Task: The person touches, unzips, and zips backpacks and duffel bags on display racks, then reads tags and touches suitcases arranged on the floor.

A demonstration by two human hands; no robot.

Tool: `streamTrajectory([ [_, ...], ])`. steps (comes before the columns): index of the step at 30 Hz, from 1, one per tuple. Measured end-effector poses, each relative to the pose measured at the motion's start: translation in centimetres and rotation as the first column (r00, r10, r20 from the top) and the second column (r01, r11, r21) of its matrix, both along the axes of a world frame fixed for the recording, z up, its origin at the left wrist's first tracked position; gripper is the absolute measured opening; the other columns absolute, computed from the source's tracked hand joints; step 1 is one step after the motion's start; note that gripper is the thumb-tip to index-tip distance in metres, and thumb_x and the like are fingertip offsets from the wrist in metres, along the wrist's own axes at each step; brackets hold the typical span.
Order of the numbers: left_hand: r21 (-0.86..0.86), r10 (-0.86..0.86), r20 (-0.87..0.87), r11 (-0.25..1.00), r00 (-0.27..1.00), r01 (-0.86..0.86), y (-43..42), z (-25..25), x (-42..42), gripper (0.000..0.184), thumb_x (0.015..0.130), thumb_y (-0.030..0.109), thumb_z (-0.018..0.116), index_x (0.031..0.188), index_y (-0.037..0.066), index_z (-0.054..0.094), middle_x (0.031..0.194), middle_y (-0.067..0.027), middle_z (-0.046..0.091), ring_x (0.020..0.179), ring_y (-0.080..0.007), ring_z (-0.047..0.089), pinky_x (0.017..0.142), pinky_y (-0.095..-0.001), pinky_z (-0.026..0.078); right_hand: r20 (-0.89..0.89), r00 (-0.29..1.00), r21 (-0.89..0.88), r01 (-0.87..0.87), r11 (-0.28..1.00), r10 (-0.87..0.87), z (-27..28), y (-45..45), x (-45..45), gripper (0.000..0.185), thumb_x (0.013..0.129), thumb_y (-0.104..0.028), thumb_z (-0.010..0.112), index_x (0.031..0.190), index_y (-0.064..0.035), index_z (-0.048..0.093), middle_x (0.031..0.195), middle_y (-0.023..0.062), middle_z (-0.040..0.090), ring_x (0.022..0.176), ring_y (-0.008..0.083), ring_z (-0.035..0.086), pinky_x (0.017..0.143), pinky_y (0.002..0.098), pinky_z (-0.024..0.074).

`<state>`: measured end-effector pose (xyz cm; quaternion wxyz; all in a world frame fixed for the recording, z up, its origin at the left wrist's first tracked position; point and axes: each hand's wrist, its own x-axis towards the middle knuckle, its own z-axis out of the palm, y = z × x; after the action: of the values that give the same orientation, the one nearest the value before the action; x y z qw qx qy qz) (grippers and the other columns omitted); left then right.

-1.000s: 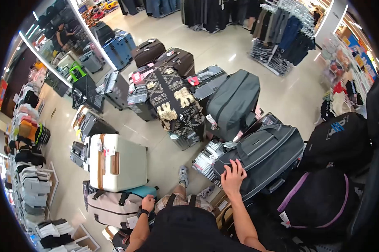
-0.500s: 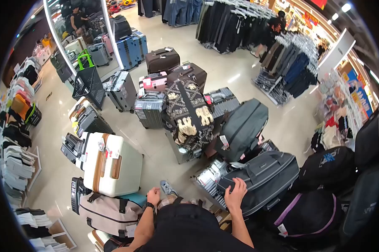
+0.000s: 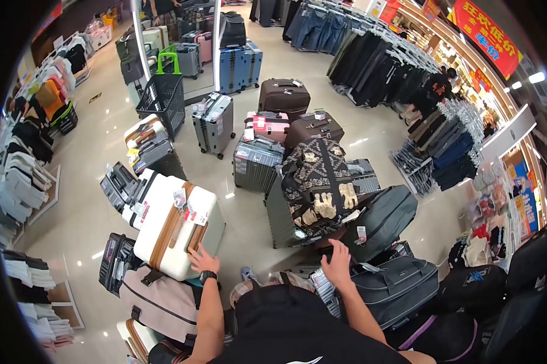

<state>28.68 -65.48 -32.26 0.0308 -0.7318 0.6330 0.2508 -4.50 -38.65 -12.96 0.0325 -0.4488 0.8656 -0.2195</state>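
Note:
My left hand (image 3: 204, 261) is open, its fingers against or just in front of the near side of a cream suitcase (image 3: 204, 209) with brown straps; I cannot tell if they touch. Below that hand lies a pale pink duffel bag (image 3: 158, 303). My right hand (image 3: 338, 266) is open too and holds nothing, its fingers apart. Beside it are a dark grey travel bag (image 3: 398, 285) and a silver suitcase (image 3: 325, 288), partly hidden by my arm. Ahead of both hands, a black patterned bag with elephants (image 3: 322, 182) rests on top of a suitcase.
Several suitcases stand ahead, among them a silver one (image 3: 213, 124) and a brown one (image 3: 284, 97). A black basket (image 3: 162, 103) with a green handle is near a mirror. Clothes racks (image 3: 379, 67) line the back, and a person (image 3: 431, 94) is among them.
My view has swung, so the suitcases appear farther right. My left hand has moved up to the cream suitcase and its fingers have spread. My right hand has come off the grey travel bag's side.

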Motion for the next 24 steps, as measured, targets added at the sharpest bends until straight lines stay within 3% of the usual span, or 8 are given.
streamTrajectory([
  [2, 0.064, -0.019, 0.048, 0.998, 0.999, 0.016, -1.1, -1.1, 2.0, 0.101, 0.089, 0.027, 0.074, 0.172, 0.021, 0.016, 0.177, -0.0194, 0.013, 0.163, -0.0431, 0.013, 0.123, -0.0670, 0.022, 0.051, 0.997, 0.029, 0.049, 0.998, -0.050, 0.6, -1.4, -1.3, 0.064, 0.087, -0.013, 0.073, 0.146, -0.0075, 0.049, 0.143, 0.0187, 0.054, 0.134, 0.0427, 0.048, 0.107, 0.0574, 0.0413],
  [4, 0.091, -0.160, 0.191, 0.985, 0.969, 0.144, -1.5, -3.6, 3.7, 0.104, 0.090, 0.030, 0.073, 0.173, 0.019, 0.011, 0.177, -0.0200, 0.014, 0.163, -0.0436, 0.013, 0.125, -0.0643, 0.021, 0.043, 0.998, 0.033, 0.043, 0.999, -0.045, 0.8, -2.5, -2.9, 0.065, 0.088, -0.013, 0.072, 0.147, -0.0079, 0.047, 0.144, 0.0199, 0.052, 0.134, 0.0436, 0.047, 0.107, 0.0587, 0.0413],
  [10, 0.095, -0.119, 0.163, 0.990, 0.979, 0.104, -1.8, -1.9, 3.2, 0.106, 0.089, 0.029, 0.073, 0.173, 0.015, 0.010, 0.175, -0.0204, 0.022, 0.161, -0.0433, 0.017, 0.125, -0.0628, 0.021, -0.001, 1.000, 0.075, 0.018, 0.997, -0.018, 2.2, -7.7, -6.5, 0.065, 0.088, -0.013, 0.072, 0.147, -0.0078, 0.046, 0.143, 0.0202, 0.050, 0.133, 0.0461, 0.046, 0.105, 0.0601, 0.0416],
  [18, -0.012, -0.207, 0.267, 0.976, 0.941, 0.218, -1.1, -3.4, 4.2, 0.111, 0.085, 0.025, 0.076, 0.173, 0.014, 0.010, 0.170, -0.0207, 0.028, 0.156, -0.0452, 0.026, 0.117, -0.0631, 0.034, -0.127, 0.992, 0.099, 0.014, 0.995, -0.001, 0.6, -16.0, -13.2, 0.064, 0.088, -0.018, 0.074, 0.146, -0.0103, 0.048, 0.146, 0.0193, 0.048, 0.136, 0.0448, 0.045, 0.108, 0.0640, 0.0400],
  [20, -0.028, -0.212, 0.315, 0.972, 0.925, 0.233, -0.9, -4.8, 4.5, 0.113, 0.084, 0.026, 0.078, 0.173, 0.013, 0.009, 0.170, -0.0201, 0.027, 0.156, -0.0453, 0.027, 0.115, -0.0616, 0.037, -0.005, 1.000, 0.142, 0.000, 0.990, 0.001, -0.9, -17.7, -16.1, 0.059, 0.088, -0.018, 0.074, 0.142, -0.0130, 0.053, 0.148, 0.0199, 0.048, 0.137, 0.0463, 0.044, 0.111, 0.0630, 0.0387],
  [24, 0.061, -0.250, 0.342, 0.968, 0.906, 0.244, -1.4, -3.7, 3.7, 0.116, 0.084, 0.027, 0.079, 0.173, 0.011, 0.006, 0.172, -0.0215, 0.024, 0.156, -0.0462, 0.026, 0.114, -0.0591, 0.039, 0.009, 0.998, 0.097, 0.066, 0.993, -0.067, -3.0, -20.6, -19.4, 0.060, 0.088, -0.017, 0.074, 0.143, -0.0123, 0.052, 0.148, 0.0228, 0.047, 0.139, 0.0483, 0.042, 0.116, 0.0590, 0.0363],
])
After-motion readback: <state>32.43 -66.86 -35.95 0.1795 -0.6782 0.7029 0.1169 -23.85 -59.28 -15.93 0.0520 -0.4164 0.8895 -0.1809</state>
